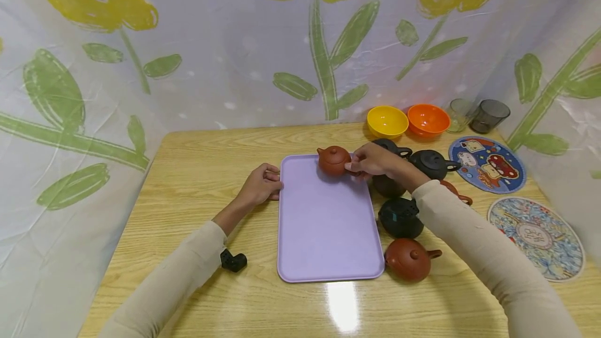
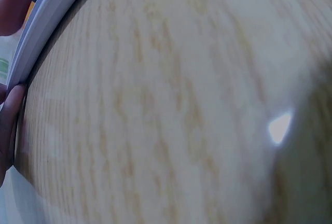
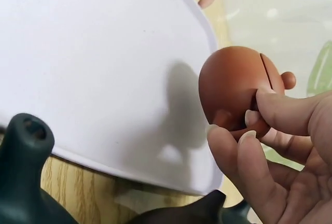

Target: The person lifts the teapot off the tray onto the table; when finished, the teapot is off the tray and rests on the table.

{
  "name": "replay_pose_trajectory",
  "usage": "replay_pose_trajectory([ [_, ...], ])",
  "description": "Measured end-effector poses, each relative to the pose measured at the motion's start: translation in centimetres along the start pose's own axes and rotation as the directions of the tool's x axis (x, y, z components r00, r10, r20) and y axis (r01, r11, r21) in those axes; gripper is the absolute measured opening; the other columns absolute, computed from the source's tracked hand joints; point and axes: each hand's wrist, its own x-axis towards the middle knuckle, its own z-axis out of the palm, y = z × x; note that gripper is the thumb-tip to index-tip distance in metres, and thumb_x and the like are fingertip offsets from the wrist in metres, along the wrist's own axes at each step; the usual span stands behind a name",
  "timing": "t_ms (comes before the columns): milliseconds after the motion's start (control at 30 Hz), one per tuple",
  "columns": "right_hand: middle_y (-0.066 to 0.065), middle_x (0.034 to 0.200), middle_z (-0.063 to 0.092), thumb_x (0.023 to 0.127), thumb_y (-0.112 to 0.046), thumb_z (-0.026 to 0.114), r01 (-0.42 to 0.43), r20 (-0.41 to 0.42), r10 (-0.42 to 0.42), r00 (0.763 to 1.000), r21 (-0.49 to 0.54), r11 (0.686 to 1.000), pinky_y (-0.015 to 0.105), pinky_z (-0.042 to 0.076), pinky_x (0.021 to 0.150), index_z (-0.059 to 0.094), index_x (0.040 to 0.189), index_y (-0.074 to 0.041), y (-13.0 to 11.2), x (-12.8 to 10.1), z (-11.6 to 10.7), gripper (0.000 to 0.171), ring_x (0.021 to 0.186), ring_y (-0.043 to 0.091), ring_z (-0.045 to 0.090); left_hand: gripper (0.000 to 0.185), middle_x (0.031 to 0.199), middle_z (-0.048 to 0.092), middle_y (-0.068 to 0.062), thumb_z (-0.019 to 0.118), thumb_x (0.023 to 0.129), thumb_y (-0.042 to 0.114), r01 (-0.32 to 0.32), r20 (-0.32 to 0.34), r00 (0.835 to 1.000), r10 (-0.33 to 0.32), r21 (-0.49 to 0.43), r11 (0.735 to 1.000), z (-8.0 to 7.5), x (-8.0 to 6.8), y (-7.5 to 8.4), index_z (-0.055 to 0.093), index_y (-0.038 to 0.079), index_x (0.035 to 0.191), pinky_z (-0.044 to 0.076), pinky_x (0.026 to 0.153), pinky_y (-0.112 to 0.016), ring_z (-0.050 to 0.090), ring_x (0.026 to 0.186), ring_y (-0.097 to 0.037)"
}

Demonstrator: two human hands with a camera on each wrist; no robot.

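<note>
My right hand point(image 1: 375, 160) pinches a small reddish-brown clay teapot point(image 1: 334, 161) by its handle, over the far end of a lilac tray point(image 1: 328, 223). In the right wrist view the thumb and fingers close round the handle of this teapot point(image 3: 233, 84), and its shadow falls on the pale tray surface point(image 3: 104, 63). At the tray's left edge, towards the far corner, my left hand point(image 1: 262, 184) holds the rim with bent fingers. The left wrist view shows a fingertip point(image 2: 15, 99) against the tray's side.
Right of the tray stand several teapots, among them a reddish one point(image 1: 409, 260) in front, a dark green one point(image 1: 399, 218) and a black one point(image 1: 429, 164). Behind are a yellow bowl point(image 1: 387, 122), an orange bowl point(image 1: 428, 120) and two glasses. Two round patterned mats point(image 1: 537, 236) lie far right.
</note>
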Motion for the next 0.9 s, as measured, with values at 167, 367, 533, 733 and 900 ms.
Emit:
replay_pose_trajectory([
  [167,0.010,0.095,0.067,0.097,-0.032,0.067,0.009,-0.023,-0.009,1.000,0.001,1.000,0.028,0.062,0.072,0.068,0.093,-0.003,0.1,-1.0,-0.6,0.029,0.081,0.022,0.067,0.046,0.112,0.055,-0.017,0.064,0.092,-0.002,-0.013,0.001,1.000,0.013,0.002,1.000,0.2,-1.1,1.1,0.046,-0.008,0.134,0.065,0.078,-0.040,0.064,0.091,-0.023],
  [367,0.011,0.097,0.068,0.098,-0.030,0.066,0.012,-0.010,-0.012,1.000,0.036,0.999,0.031,0.063,0.075,0.067,0.098,-0.002,0.0,-2.9,-1.2,0.027,0.087,0.025,0.069,0.047,0.111,0.055,-0.014,0.065,0.092,-0.001,-0.018,-0.007,1.000,0.018,-0.013,1.000,0.1,-0.1,-0.1,0.046,-0.005,0.135,0.065,0.076,-0.039,0.064,0.091,-0.022],
  [533,0.014,0.103,0.069,0.098,-0.031,0.065,-0.011,-0.013,0.012,1.000,0.037,0.999,0.031,0.063,0.077,0.066,0.103,-0.002,0.0,-4.3,-1.6,0.029,0.086,0.023,0.069,0.045,0.112,0.055,-0.013,0.067,0.092,0.001,-0.036,-0.033,0.999,0.036,-0.005,0.999,0.3,1.1,-1.7,0.048,-0.001,0.132,0.065,0.070,-0.032,0.063,0.088,-0.019],
  [733,0.015,0.104,0.069,0.098,-0.032,0.065,-0.007,-0.028,0.007,1.000,0.012,1.000,0.029,0.062,0.075,0.068,0.104,-0.003,0.5,-5.6,-2.1,0.030,0.086,0.022,0.067,0.043,0.111,0.054,-0.014,0.066,0.091,0.000,-0.035,-0.036,0.999,0.035,0.000,0.999,0.4,1.0,-1.6,0.049,-0.001,0.130,0.064,0.069,-0.031,0.063,0.087,-0.020],
  [900,0.016,0.105,0.069,0.099,-0.032,0.064,0.037,-0.036,-0.036,0.999,0.011,0.999,0.030,0.061,0.076,0.068,0.105,-0.003,1.1,-7.0,-2.5,0.030,0.088,0.022,0.067,0.045,0.112,0.054,-0.012,0.067,0.092,0.002,-0.022,-0.032,0.999,0.022,-0.004,1.000,0.2,1.1,-1.8,0.048,-0.001,0.133,0.065,0.070,-0.031,0.063,0.088,-0.019],
])
